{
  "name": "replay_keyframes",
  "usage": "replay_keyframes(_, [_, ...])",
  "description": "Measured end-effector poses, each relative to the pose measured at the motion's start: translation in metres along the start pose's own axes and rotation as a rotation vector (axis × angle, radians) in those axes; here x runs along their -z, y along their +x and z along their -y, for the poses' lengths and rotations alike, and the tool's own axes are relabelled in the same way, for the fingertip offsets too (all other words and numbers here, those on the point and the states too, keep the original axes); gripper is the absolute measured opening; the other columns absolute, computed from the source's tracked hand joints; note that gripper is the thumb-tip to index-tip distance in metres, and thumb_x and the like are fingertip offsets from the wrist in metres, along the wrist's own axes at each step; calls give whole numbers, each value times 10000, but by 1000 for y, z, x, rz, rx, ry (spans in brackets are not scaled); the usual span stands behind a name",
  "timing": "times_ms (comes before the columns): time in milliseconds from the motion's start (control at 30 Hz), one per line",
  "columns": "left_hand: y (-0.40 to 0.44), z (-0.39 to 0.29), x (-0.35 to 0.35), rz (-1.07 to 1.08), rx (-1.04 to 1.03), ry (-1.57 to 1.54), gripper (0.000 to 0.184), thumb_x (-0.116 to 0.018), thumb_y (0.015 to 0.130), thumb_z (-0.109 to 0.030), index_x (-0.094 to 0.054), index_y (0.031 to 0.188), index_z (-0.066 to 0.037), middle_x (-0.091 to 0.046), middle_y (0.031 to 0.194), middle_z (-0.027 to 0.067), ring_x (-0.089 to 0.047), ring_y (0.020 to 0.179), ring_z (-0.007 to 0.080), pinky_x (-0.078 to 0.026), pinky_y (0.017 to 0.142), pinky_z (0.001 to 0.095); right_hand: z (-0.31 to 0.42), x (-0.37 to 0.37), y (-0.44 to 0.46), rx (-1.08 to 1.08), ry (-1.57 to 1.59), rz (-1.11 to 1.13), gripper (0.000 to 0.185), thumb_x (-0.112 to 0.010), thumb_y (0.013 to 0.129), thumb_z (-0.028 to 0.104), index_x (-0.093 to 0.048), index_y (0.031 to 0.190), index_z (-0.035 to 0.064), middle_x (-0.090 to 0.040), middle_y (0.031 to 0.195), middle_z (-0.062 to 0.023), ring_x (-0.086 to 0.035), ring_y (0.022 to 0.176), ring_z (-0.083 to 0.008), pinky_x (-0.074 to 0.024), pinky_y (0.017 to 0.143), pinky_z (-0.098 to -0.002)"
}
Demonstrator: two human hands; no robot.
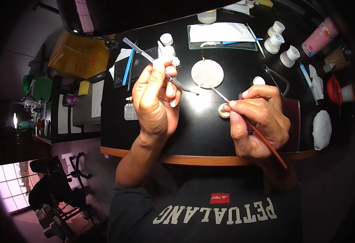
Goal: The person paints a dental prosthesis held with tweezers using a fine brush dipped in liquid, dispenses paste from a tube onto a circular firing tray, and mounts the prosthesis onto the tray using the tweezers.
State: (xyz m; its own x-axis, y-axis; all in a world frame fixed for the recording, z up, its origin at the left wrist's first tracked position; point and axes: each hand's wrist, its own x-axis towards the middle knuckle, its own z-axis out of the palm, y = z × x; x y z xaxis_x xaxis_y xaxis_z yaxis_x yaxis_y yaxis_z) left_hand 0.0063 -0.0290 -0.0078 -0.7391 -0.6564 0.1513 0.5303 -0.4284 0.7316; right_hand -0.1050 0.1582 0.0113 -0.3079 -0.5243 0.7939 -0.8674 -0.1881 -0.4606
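My left hand [155,95] is closed around a slim silver forceps-like tool [145,55], which slants down to the right over the desk. A tiny pale piece [197,94] shows at its bent tip; its kind is too small to make out. In my right hand [262,121] is a fine brush [268,146] with a reddish-brown handle. The brush tip points up and left, apart from the tool's tip. Behind both tips lies a round, pale, perforated disc [207,73] with small pegs. A small open jar [223,110] is partly hidden by my right fingers.
At the back, a glass slab [222,46] carries white paper and a blue-handled tool. Several white-capped jars [272,43] and a pink bottle [320,36] stand at the back right. A metal caliper [282,79] lies beyond my right hand. The desk's wooden edge [201,159] runs in front.
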Motion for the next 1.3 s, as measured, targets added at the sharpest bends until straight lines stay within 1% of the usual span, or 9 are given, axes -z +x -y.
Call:
replay_keyframes(67, [0, 0, 0, 0, 15, -6, 305, -488, 1095, -208, -581, 1224, 53, -667, 973, 79, -480, 630, 43, -393, 476, 178, 1, 2, -1, -9, 12, 43, 175, -684, 840, -7, -707, 1013, 17, -753, 837, -51, -582, 860, -205, -494, 804, -324])
replay_keyframes(167, [0, 0, 0, 3, 20, -11, 302, -490, 1095, -210, -583, 1218, 50, -667, 973, 78, -468, 623, 43, -381, 472, 183, 1, 2, -1, -13, 7, 48, 188, -695, 834, -22, -718, 1016, 18, -755, 841, -53, -594, 869, -206, -496, 807, -323])
replay_keyframes(267, [0, 0, 0, 15, 17, -10, 302, -491, 1094, -211, -584, 1217, 49, -667, 973, 78, -459, 616, 43, -377, 472, 185, -2, -3, -1, 10, 1, -21, 185, -773, 759, 0, -759, 944, 18, -736, 799, -60, -622, 788, -216, -515, 748, -302])
replay_keyframes(467, [-1, -1, -1, 8, 18, -5, 305, -491, 1094, -213, -583, 1218, 50, -664, 977, 80, -459, 615, 43, -379, 473, 184, 2, -3, 0, -1, 45, 24, 199, -770, 741, -17, -756, 938, 12, -721, 777, -53, -620, 762, -210, -509, 692, -294])
replay_keyframes(600, [-1, -1, -1, 6, 19, 2, 307, -490, 1094, -213, -581, 1219, 52, -651, 973, 79, -466, 620, 45, -381, 473, 187, 0, -6, -1, 20, 49, -24, 194, -754, 730, -26, -753, 922, 7, -700, 750, -46, -619, 743, -212, -502, 651, -290])
replay_keyframes(1000, [-4, -2, -8, -9, -71, 177, 287, -507, 1084, -178, -614, 1231, 44, -653, 954, 79, -504, 614, 48, -383, 480, 182, -1, -7, 0, 5, 49, -44, 193, -748, 712, -31, -754, 901, 7, -693, 737, -45, -604, 707, -217, -505, 653, -291])
replay_keyframes(1100, [-6, -2, -13, -6, -119, 205, 264, -611, 1045, -189, -679, 1159, 39, -679, 907, 50, -516, 588, 42, -383, 487, 203, -2, -9, -1, 12, 41, -38, 202, -747, 708, -32, -753, 906, 7, -690, 727, -46, -602, 701, -216, -504, 653, -291])
replay_keyframes(1200, [-9, -1, -11, 50, -171, 311, 292, -514, 1081, -177, -624, 1236, 44, -659, 938, 72, -507, 610, 42, -386, 479, 177, -2, -9, -1, 4, 46, -27, 198, -733, 705, -37, -746, 898, 5, -689, 723, -49, -605, 700, -215, -502, 652, -291])
replay_keyframes(1300, [-9, -2, -15, 18, -165, 260, 258, -610, 1044, -185, -681, 1162, 34, -682, 903, 53, -523, 589, 44, -394, 489, 210, 3, -3, 1, -10, 85, -7, 175, -711, 711, -38, -734, 879, 4, -691, 725, -51, -608, 700, -214, -502, 655, -292])
